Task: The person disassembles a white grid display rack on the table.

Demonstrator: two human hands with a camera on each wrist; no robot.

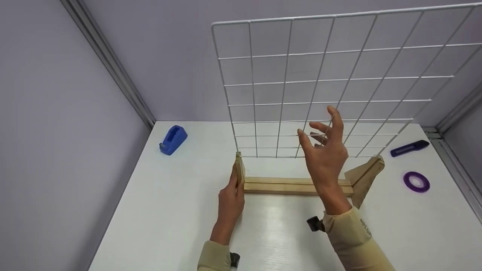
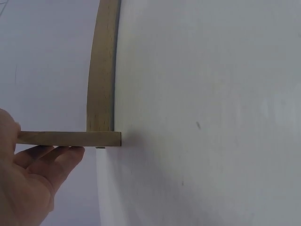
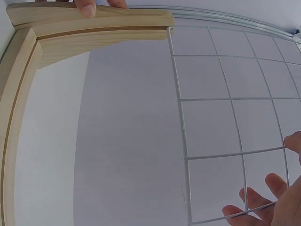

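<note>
My left hand (image 1: 230, 203) pinches the left wooden side piece (image 1: 240, 169), thumb on one face and fingers on the other. A grooved wooden bar (image 1: 282, 185) joins it to the right side piece (image 1: 365, 178), making a U-shaped frame on the table. Above the bar stands a white wire grid panel (image 1: 285, 82), leaning at a tilt. In the right wrist view the panel's lower edge wire meets the groove's end on the left piece. My right hand (image 1: 327, 158) holds the panel, its thumb and fingers bent about the wires.
On the white table (image 1: 180, 210), a blue tape dispenser (image 1: 174, 140) stands at the back left. A dark utility knife (image 1: 409, 148) and a purple tape roll (image 1: 408, 184) lie at the right. Pale walls (image 1: 158, 56) with metal rails enclose the table.
</note>
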